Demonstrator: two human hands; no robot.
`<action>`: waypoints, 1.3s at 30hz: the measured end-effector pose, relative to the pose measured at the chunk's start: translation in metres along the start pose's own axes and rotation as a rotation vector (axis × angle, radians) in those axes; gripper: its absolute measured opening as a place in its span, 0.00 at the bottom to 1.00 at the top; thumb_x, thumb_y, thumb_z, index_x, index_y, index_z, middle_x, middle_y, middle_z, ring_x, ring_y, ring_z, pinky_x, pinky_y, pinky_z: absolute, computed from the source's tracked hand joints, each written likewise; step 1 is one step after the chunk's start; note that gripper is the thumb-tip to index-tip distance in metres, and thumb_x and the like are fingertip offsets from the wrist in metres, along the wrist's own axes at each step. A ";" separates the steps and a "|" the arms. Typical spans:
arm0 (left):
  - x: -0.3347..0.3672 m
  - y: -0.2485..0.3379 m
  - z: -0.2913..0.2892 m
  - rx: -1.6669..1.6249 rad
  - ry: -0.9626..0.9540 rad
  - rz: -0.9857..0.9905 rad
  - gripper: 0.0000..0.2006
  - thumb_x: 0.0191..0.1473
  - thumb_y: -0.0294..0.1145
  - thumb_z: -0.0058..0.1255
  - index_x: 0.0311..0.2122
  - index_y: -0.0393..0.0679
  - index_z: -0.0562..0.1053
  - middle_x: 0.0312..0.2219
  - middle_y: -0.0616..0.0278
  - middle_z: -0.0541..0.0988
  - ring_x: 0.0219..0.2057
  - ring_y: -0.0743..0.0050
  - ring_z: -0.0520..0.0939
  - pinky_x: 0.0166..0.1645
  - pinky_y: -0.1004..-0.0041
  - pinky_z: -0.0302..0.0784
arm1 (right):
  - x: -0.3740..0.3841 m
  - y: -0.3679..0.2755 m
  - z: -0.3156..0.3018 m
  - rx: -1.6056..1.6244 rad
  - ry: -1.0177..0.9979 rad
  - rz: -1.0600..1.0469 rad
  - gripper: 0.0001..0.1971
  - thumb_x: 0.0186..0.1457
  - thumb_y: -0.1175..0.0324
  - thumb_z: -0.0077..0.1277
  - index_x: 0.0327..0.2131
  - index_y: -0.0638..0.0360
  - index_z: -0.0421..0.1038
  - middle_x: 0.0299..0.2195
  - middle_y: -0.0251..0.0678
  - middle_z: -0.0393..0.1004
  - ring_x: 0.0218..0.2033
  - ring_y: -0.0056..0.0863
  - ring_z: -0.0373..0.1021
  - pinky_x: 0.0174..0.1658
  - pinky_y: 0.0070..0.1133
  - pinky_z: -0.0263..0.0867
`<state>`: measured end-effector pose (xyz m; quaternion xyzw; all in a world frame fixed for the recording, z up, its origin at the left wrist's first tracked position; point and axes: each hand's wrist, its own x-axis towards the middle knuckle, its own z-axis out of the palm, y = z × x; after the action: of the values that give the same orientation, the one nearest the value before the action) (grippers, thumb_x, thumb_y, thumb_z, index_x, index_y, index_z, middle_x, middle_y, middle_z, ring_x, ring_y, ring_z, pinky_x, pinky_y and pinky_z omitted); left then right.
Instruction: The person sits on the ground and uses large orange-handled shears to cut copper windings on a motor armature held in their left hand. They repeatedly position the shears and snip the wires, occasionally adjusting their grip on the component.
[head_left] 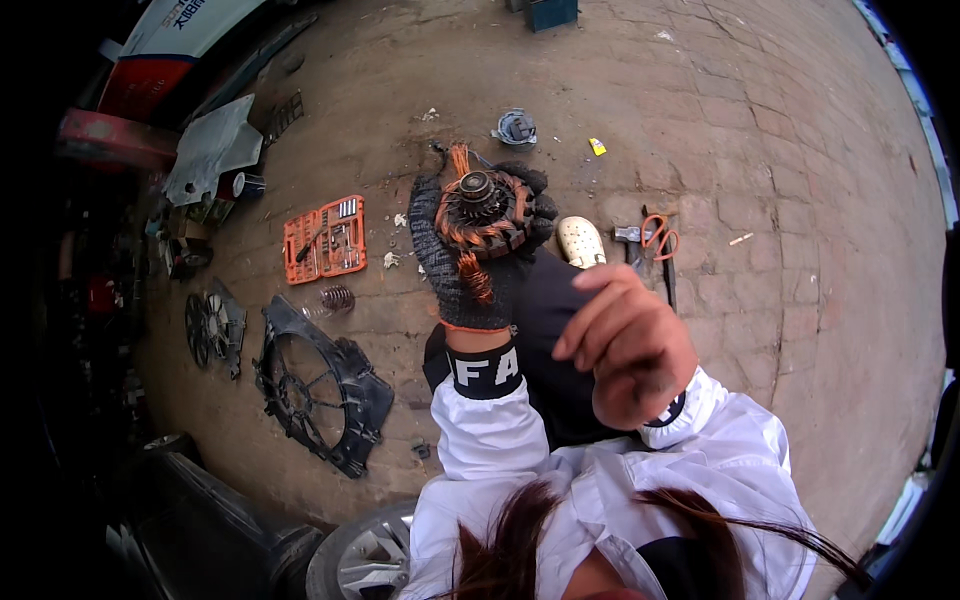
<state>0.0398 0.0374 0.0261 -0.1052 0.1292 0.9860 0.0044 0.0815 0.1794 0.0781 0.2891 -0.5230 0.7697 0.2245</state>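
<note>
My left hand (462,285), in a dark grey knit glove with an orange cuff, is closed around a ring-shaped motor stator (512,232) with copper windings. A dark rotor with a round metal end (476,185) sits in the middle of the ring. Loose copper wire (459,158) sticks out at its far side, and another copper bundle (476,280) lies at its near side against the glove. My bare right hand (635,345) is raised to the right, nearer to me, apart from the stator. Its fingers are curled in; whatever they hold, if anything, is hidden.
On the brick floor lie an orange socket set case (326,240), a coil spring (338,298), a black fan shroud (322,385), orange-handled scissors (660,238), a hammer (628,234) and a grey metal housing (516,128). A wheel (365,555) stands at the lower left.
</note>
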 end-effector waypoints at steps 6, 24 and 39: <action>-0.015 0.007 -0.034 0.480 -0.040 0.231 0.22 0.55 0.41 0.41 0.52 0.41 0.60 0.46 0.52 0.70 0.44 0.57 0.73 0.48 0.64 0.71 | 0.027 0.031 -0.014 -0.280 -0.353 -0.061 0.28 0.55 0.43 0.36 0.14 0.57 0.55 0.14 0.33 0.64 0.16 0.27 0.65 0.46 0.44 0.62; -0.013 -0.013 -0.106 0.148 -0.022 0.251 0.19 0.60 0.39 0.32 0.51 0.38 0.60 0.47 0.57 0.68 0.45 0.67 0.71 0.49 0.68 0.71 | 0.031 0.042 -0.005 -0.200 -0.419 0.061 0.30 0.53 0.41 0.35 0.10 0.55 0.50 0.09 0.28 0.59 0.12 0.21 0.60 0.41 0.42 0.67; -0.024 -0.006 -0.047 0.126 -0.307 0.332 0.15 0.60 0.33 0.31 0.49 0.36 0.61 0.43 0.55 0.70 0.39 0.68 0.75 0.44 0.72 0.75 | 0.028 0.040 -0.002 -0.216 -0.374 0.084 0.33 0.51 0.35 0.32 0.11 0.55 0.49 0.09 0.28 0.58 0.11 0.20 0.58 0.41 0.41 0.68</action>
<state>0.0728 0.0313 -0.0150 0.0691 0.2037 0.9677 -0.1318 0.0341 0.1685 0.0696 0.3791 -0.6464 0.6510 0.1210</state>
